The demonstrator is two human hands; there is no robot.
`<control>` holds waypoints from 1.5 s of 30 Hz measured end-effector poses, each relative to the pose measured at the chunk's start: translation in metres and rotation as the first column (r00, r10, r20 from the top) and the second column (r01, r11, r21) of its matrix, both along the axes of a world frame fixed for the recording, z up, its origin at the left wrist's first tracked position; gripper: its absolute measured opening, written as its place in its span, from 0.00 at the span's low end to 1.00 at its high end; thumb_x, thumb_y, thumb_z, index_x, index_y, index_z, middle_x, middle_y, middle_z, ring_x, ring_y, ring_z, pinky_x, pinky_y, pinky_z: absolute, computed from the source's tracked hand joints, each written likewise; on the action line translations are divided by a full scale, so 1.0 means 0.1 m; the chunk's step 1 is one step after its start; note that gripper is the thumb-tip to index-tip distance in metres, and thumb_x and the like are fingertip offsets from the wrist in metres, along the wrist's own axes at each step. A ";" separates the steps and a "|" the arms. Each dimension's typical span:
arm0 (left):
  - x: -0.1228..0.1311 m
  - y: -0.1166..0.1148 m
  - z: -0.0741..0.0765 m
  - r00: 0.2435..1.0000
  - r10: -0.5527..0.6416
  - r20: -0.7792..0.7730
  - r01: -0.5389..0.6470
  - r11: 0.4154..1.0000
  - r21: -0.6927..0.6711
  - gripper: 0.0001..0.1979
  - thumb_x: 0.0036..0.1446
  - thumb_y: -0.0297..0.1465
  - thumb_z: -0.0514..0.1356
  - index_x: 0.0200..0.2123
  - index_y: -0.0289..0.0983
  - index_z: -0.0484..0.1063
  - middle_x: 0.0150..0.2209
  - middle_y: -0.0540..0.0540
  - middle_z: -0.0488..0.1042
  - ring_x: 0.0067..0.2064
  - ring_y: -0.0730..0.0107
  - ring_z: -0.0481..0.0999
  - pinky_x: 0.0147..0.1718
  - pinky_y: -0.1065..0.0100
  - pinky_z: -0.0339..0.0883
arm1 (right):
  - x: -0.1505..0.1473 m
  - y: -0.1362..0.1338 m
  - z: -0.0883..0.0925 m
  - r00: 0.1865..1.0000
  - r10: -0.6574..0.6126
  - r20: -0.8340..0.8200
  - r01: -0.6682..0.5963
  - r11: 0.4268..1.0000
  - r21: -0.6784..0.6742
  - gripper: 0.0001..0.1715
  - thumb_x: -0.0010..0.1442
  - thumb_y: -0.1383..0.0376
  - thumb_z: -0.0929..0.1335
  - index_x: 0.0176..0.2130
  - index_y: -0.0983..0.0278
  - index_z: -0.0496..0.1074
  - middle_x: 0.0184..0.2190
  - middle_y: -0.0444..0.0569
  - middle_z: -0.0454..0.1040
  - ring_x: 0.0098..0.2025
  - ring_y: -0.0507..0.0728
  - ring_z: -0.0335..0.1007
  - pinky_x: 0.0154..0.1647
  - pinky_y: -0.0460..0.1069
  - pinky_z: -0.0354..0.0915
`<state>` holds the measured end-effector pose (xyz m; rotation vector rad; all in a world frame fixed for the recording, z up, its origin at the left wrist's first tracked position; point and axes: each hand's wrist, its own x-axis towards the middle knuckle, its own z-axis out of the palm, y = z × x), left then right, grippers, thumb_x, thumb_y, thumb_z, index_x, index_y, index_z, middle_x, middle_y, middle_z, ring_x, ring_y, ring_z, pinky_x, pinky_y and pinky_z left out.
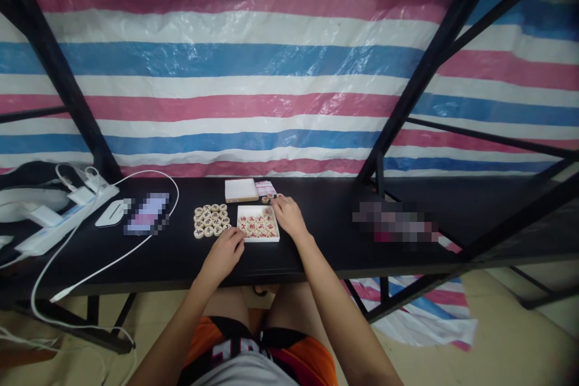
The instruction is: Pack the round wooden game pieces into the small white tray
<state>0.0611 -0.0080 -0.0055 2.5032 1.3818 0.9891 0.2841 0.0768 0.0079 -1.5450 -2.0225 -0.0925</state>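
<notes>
A shallow white box [258,239] on the black desk holds several round xiangqi pieces [252,226] with red characters, laid in rows. My left hand [228,247] is at the box's lower left corner, its fingers curled against the rim. Left of the box, more xiangqi pieces [208,222] with dark characters stand in a block, partly behind my left fingertips. My right hand [289,216] reaches past the box's upper right corner. Its fingers are bent over a few loose pieces [265,199] and appear closed on one, which they largely cover.
A white box lid [241,189] and a pink-and-white paper [265,187] lie behind the box. On the left are a blurred phone [147,214], a power strip [67,223] and a white cable [108,262]. A blurred item [393,221] lies right. Black frame posts [398,102] flank the desk.
</notes>
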 end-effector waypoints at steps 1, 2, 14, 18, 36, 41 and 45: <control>0.00 0.00 0.01 1.000 0.000 -0.003 0.000 1.000 -0.003 0.10 0.59 0.25 0.51 0.39 0.36 0.72 0.39 0.44 0.71 0.43 0.65 0.71 0.47 0.62 0.66 | 0.06 0.03 -0.03 0.998 -0.061 -0.035 0.060 0.998 -0.022 0.19 0.65 0.63 0.56 0.43 0.63 0.72 0.42 0.52 0.73 0.44 0.57 0.66 0.47 0.50 0.59; 0.00 0.00 0.01 1.000 -0.001 -0.005 0.001 1.000 -0.006 0.10 0.59 0.25 0.51 0.39 0.36 0.72 0.40 0.44 0.71 0.43 0.65 0.71 0.47 0.62 0.66 | 0.12 0.06 -0.06 0.990 -0.128 -0.053 0.126 0.991 -0.051 0.18 0.64 0.65 0.57 0.47 0.64 0.71 0.45 0.53 0.72 0.46 0.57 0.65 0.47 0.50 0.59; -0.02 0.03 -0.04 1.000 -0.023 0.006 0.023 1.000 -0.012 0.11 0.60 0.26 0.51 0.39 0.37 0.73 0.40 0.44 0.72 0.42 0.66 0.72 0.47 0.62 0.67 | 0.13 0.20 -0.12 0.964 -0.233 0.128 0.251 0.956 -0.154 0.16 0.61 0.63 0.60 0.47 0.63 0.70 0.55 0.53 0.65 0.52 0.61 0.59 0.46 0.53 0.60; -0.01 0.02 -0.03 1.000 -0.013 0.007 0.013 1.000 -0.001 0.11 0.59 0.26 0.51 0.38 0.37 0.73 0.40 0.45 0.72 0.42 0.66 0.72 0.46 0.62 0.67 | 0.12 0.26 -0.08 0.970 -0.190 0.152 0.204 0.976 -0.081 0.14 0.62 0.64 0.60 0.44 0.64 0.69 0.47 0.54 0.69 0.47 0.60 0.61 0.44 0.51 0.60; -0.01 0.03 -0.02 1.000 -0.007 -0.008 0.007 1.000 0.002 0.11 0.59 0.26 0.51 0.38 0.37 0.73 0.39 0.45 0.72 0.42 0.67 0.72 0.45 0.64 0.67 | -0.15 0.19 -0.01 0.915 0.343 -0.211 -0.334 0.939 0.079 0.07 0.60 0.68 0.64 0.38 0.62 0.71 0.40 0.48 0.74 0.44 0.55 0.66 0.49 0.49 0.59; 0.00 0.01 0.00 1.000 -0.002 -0.017 0.002 1.000 -0.002 0.11 0.59 0.26 0.51 0.38 0.37 0.73 0.39 0.45 0.72 0.42 0.67 0.72 0.46 0.64 0.66 | -0.27 0.19 -0.06 0.882 0.450 -0.140 -0.454 0.891 0.006 0.08 0.55 0.70 0.67 0.38 0.62 0.74 0.37 0.48 0.76 0.43 0.56 0.67 0.50 0.52 0.59; 0.00 0.01 0.01 1.000 0.001 -0.013 -0.001 1.000 -0.011 0.11 0.59 0.26 0.51 0.38 0.37 0.73 0.40 0.44 0.72 0.42 0.66 0.72 0.46 0.63 0.66 | -0.25 0.21 -0.09 0.894 0.432 -0.120 -0.436 0.900 -0.002 0.07 0.53 0.71 0.68 0.34 0.62 0.76 0.40 0.49 0.76 0.46 0.57 0.66 0.53 0.53 0.57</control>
